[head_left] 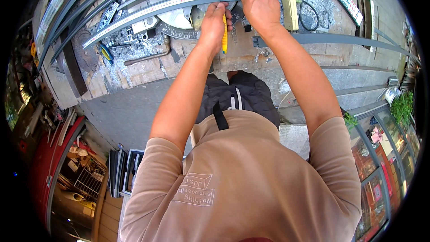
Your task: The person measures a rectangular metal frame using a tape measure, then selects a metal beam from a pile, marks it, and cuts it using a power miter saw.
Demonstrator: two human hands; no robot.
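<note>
So yeah, the left hand [216,23] is gripping a slim yellow tool [225,38], fingers curled around it; the right hand [259,8] is pinching the white measuring tape [179,3] near its end.

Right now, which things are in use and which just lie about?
In use:
- tape, right hand at its end
- grey strip along it
- yellow tool, in left hand

Seemingly idle:
- pliers
- bent bar
- cable
</note>
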